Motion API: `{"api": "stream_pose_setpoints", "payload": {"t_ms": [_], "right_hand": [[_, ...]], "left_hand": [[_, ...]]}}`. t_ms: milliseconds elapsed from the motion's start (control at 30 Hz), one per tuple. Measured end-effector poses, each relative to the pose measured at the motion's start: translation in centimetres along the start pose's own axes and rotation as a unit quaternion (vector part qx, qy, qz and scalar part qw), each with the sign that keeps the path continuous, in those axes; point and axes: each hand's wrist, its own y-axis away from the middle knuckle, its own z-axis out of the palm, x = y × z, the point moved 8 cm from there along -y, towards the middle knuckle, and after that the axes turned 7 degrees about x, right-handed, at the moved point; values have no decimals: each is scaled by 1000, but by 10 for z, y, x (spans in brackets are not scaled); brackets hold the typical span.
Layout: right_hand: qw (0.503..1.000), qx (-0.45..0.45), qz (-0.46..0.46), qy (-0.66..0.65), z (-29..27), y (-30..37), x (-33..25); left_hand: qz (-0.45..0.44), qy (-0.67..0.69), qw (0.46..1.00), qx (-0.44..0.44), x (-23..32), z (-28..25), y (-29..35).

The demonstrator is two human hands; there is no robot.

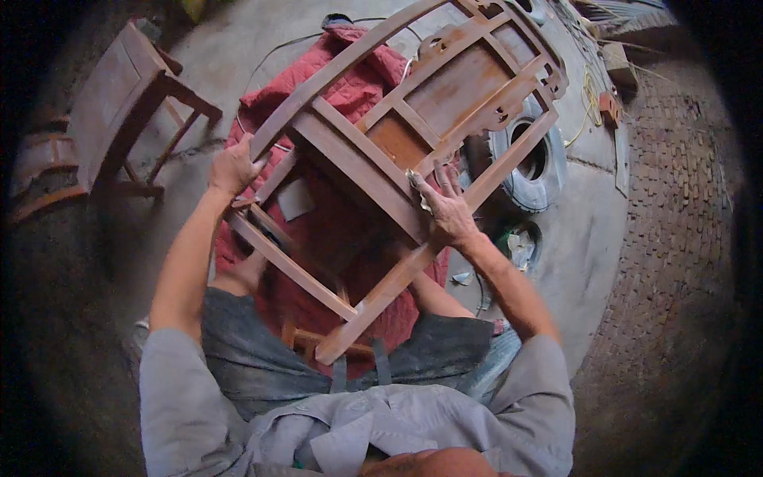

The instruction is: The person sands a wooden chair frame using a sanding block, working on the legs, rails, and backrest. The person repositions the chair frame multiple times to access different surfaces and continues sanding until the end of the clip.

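A reddish-brown wooden chair frame [358, 147] with a carved, slatted back lies tilted across my lap. Its bare joints and pale, dusty patches show. My left hand [234, 167] is closed round the end of the long curved rail on the left. On the right, my right hand [449, 211] rests against the frame where the seat rail meets the side post. Pinched by its thumb is a small folded scrap of sandpaper [420, 191], while the other fingers stretch over the wood. A pale square piece [296, 199] shows through the frame's opening.
Red quilted cloth [282, 91] lies under the frame. Another wooden chair [119, 87] stands at left. A tyre [539, 179] lies at right, with a round container of scraps [522, 246] nearer me. Beyond are a yellow cord [590, 99], an orange brick [610, 110] and stacked rough pieces [668, 207].
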Motion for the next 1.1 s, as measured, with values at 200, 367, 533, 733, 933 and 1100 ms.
{"api": "stream_pose_setpoints", "payload": {"t_ms": [200, 367, 533, 733, 933, 1100], "right_hand": [[982, 106, 137, 80, -49, -31, 78], [997, 65, 27, 23, -9, 0, 14], [969, 144, 128, 155, -62, -21, 93], [993, 79, 63, 57, -2, 10, 46], [987, 95, 95, 84, -12, 5, 74], [992, 42, 96, 76, -18, -6, 58]], "left_hand": [[15, -6, 1000, 8, -6, 6, 1], [11, -6, 1000, 11, 4, 2, 0], [16, -27, 999, 6, 4, 9, -4], [22, -37, 999, 10, -10, 10, -3], [26, -29, 999, 22, 6, 4, -2], [19, -32, 999, 10, 3, 1, 0]]}}
